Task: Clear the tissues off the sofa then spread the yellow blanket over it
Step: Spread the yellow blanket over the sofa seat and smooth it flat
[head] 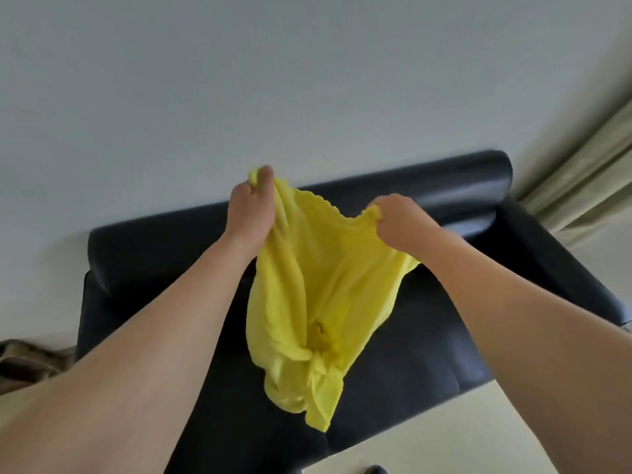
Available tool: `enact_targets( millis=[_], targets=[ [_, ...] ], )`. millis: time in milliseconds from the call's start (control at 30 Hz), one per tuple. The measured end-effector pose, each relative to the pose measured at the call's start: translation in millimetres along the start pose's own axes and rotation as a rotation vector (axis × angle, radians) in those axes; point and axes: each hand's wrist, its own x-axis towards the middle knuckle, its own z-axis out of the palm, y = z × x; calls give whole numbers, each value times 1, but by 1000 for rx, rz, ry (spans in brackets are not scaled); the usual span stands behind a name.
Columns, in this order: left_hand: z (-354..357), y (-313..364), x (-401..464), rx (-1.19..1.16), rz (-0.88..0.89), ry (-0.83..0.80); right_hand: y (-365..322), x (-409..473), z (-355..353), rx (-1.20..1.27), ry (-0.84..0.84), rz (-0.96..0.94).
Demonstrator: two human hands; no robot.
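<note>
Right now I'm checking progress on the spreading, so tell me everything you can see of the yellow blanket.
The blanket is bright yellow, thin soft cloth with a scalloped top edge. It hangs bunched and twisted, not spread, above the black sofa. The left hand pinches one upper end, the right hand grips the other; the edge sags between them.
</note>
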Motion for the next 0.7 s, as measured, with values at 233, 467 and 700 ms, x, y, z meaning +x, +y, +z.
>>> enact_targets(
  millis=[233,467,700],
  targets=[
    [12,65,-5,408,158,-267,10,-16,-82,11,406,-85],
    [5,89,12,-470,-156,-182,23,-26,-152,-48,595,-43],
    [49,143,-4,199,148,-609,33,-35,-202,-197,586,118]
  ],
)
